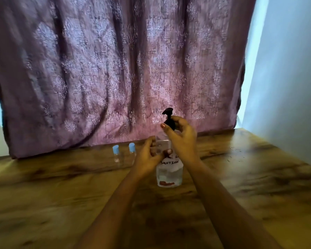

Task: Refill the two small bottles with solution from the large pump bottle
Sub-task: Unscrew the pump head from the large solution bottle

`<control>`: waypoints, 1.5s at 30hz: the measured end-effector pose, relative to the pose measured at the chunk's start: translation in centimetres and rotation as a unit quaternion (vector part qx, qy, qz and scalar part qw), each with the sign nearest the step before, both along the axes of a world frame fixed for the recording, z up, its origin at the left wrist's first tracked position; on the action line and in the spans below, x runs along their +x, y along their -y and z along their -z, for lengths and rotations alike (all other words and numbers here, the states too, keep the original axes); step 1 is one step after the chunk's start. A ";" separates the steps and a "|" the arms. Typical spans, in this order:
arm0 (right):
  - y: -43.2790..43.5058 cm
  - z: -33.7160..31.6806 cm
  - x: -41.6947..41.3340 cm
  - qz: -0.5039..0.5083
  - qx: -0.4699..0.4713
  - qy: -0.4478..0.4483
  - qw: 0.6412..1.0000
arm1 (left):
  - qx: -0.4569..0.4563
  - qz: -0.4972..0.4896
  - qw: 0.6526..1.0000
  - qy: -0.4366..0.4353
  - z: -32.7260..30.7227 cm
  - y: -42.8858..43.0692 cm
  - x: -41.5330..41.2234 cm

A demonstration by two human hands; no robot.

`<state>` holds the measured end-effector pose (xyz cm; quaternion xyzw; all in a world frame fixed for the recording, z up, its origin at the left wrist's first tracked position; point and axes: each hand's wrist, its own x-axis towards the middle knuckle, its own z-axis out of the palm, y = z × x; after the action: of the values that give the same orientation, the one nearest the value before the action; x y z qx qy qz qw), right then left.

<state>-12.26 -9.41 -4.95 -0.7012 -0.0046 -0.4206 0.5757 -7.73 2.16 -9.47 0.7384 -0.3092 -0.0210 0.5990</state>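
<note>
The large clear pump bottle (169, 174) stands upright on the wooden table (61, 186), with a white label reading "SOLUTION" and some clear liquid in its lower part. My left hand (148, 157) grips its body from the left. My right hand (182, 137) is wrapped around the collar of the black pump head (167, 112) at the top. Two small clear bottles with blue caps stand upright side by side to the left: one (116, 153) further left, the other (131, 150) close to my left hand. Both caps are on.
A purple patterned curtain (106, 69) hangs right behind the table's far edge. A pale wall (285, 69) borders the table on the right. Bare wood lies in front of the bottles and to the right.
</note>
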 end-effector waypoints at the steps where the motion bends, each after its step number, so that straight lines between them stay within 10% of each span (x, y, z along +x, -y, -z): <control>1: -0.4 0.2 -0.5 -0.003 0.001 0.009 1.000 | -0.004 -0.004 1.000 0.007 0.1 -0.3 -0.6; 20: -9.3 -1.9 -14.5 -0.006 0.002 0.067 0.998 | -0.011 -0.058 0.991 0.124 -2.0 -8.8 -14.4; 45: -1.3 0.3 -2.9 -0.066 0.022 0.023 0.997 | -0.081 0.062 0.995 -0.003 1.9 -3.2 -4.3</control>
<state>-15.14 -8.07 -5.28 -0.6768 -0.0543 -0.3975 0.6172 -12.05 5.34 -11.39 0.6664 -0.3531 -0.0354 0.6557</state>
